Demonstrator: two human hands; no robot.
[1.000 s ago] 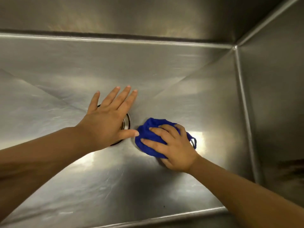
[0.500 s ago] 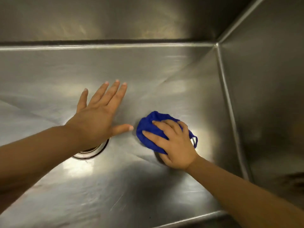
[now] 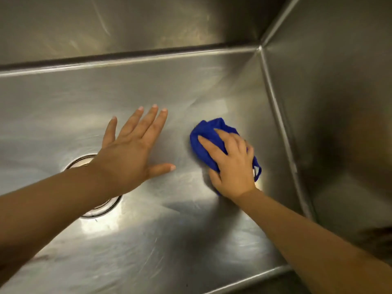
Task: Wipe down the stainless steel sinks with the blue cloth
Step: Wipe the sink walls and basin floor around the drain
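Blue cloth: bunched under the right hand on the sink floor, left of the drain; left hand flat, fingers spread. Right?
No: the head view shows the blue cloth to the right of the drain, not left. The rest holds: the right hand grips it bunched on the sink floor, and the left hand is flat, fingers spread.
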